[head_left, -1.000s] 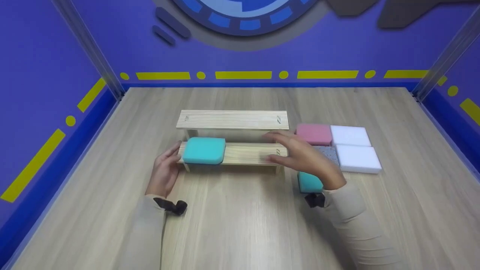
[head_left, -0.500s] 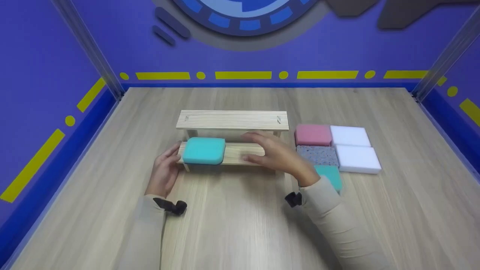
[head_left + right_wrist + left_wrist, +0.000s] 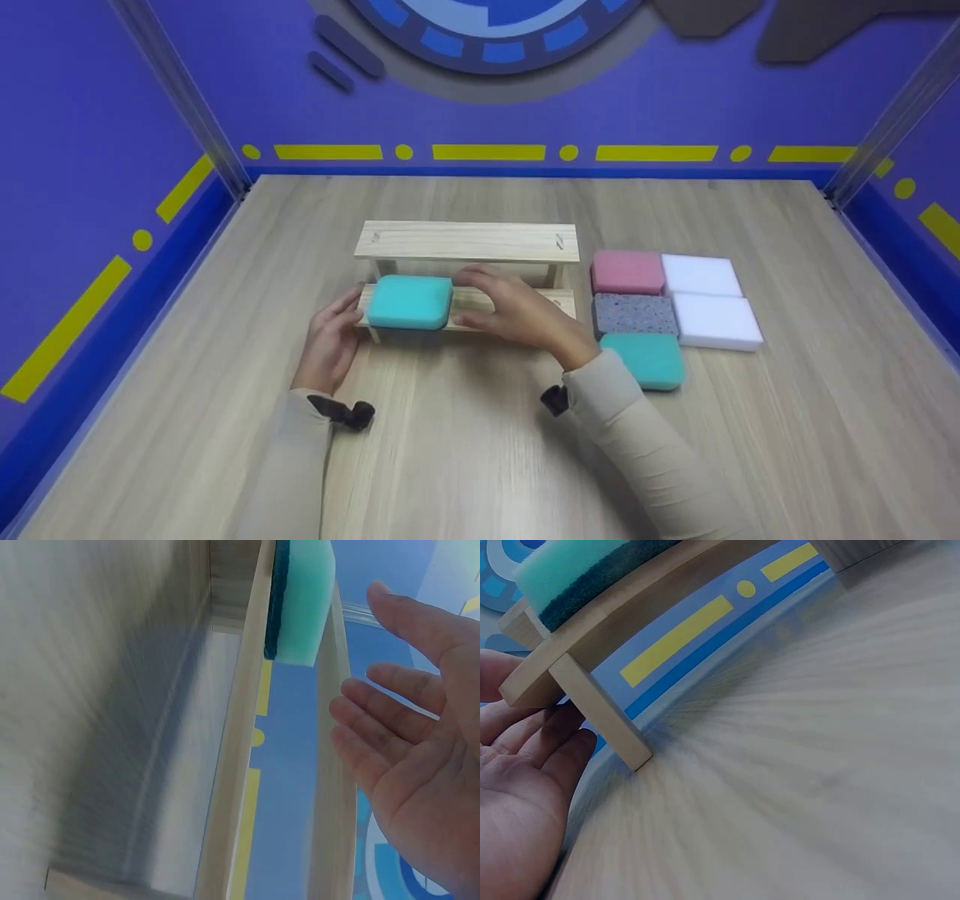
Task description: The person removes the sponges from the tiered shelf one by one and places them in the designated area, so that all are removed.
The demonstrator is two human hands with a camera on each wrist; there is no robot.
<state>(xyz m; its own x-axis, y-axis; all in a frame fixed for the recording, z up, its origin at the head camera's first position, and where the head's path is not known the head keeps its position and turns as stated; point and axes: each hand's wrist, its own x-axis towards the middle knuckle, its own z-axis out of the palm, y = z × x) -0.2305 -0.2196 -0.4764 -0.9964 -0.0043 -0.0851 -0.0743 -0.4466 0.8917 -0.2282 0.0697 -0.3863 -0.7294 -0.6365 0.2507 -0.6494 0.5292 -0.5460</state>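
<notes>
A small two-tier wooden rack (image 3: 465, 241) stands on the table. A turquoise sponge (image 3: 409, 302) with a dark green scouring side underneath lies at the left end of its lower board. My left hand (image 3: 330, 341) holds that end, thumb and fingers about the board's edge; in the left wrist view the fingers reach below the board (image 3: 544, 664). Over the lower board, my right hand (image 3: 517, 311) is just right of the sponge, thumb and fingers spread. In the right wrist view nothing is in this hand (image 3: 420, 727), and its fingers stand apart from the sponge (image 3: 304, 604).
Right of the rack lie a pink sponge (image 3: 628, 272), a grey speckled sponge (image 3: 634, 313), another turquoise sponge (image 3: 645, 360) and two white sponges (image 3: 701, 275), set side by side. Blue panels (image 3: 480, 120) enclose the table (image 3: 450, 465) at the back and sides.
My right hand has moved left along the lower board, from its right end to beside the turquoise sponge. The left hand and the sponge have stayed in place.
</notes>
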